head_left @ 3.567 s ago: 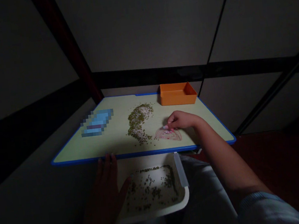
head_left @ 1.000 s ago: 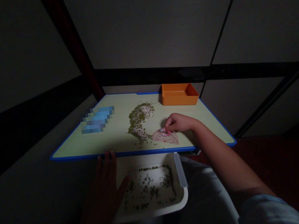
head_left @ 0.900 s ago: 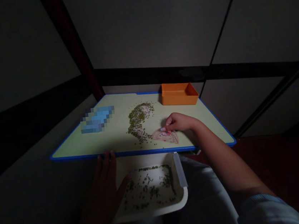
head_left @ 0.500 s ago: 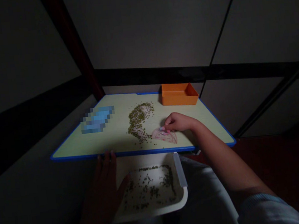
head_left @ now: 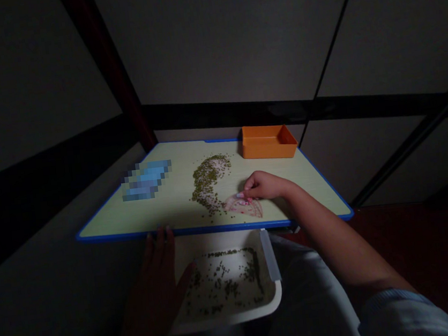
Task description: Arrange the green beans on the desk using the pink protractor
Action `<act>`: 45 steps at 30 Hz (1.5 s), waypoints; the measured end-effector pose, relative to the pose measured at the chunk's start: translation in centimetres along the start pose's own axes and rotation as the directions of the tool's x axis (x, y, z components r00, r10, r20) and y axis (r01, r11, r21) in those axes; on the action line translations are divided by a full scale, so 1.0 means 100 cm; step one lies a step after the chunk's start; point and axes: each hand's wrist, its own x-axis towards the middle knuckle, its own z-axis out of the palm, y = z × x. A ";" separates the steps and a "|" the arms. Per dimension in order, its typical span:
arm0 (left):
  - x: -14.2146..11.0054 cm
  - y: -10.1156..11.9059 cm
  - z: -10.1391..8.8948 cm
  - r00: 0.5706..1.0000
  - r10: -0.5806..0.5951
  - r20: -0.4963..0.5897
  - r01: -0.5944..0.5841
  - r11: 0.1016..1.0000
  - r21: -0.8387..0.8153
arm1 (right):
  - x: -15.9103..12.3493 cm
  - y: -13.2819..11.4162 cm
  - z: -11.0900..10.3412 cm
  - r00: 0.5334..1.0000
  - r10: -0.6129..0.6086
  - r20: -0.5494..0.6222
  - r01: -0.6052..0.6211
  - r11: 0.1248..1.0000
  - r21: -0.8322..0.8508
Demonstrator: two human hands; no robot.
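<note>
My right hand point(head_left: 264, 186) pinches the top of a pink see-through protractor point(head_left: 243, 207) that lies on the pale blue-edged table point(head_left: 140, 216). The protractor's left edge touches the near end of a curved heap of small green beans point(head_left: 206, 180). My left hand point(head_left: 158, 283) grips the left rim of a white tray point(head_left: 225, 284) held on my lap just below the table's front edge. The thumb lies inside the tray. Several loose green beans lie scattered in the tray.
An empty orange box point(head_left: 267, 142) stands at the table's far right corner. A blurred blue object point(head_left: 146, 179) lies at the far left of the table. Dark wall panels and a dark frame rise behind the table.
My right hand has slid the protractor leftwards across the table until it touches the near end of the bean heap. My left hand and the tray have stayed in place.
</note>
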 end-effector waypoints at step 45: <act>0.000 0.002 -0.004 1.000 -0.019 0.010 0.020 0.999 -0.036 | -0.005 0.004 -0.007 0.999 0.005 -0.052 -0.004 1.000 0.023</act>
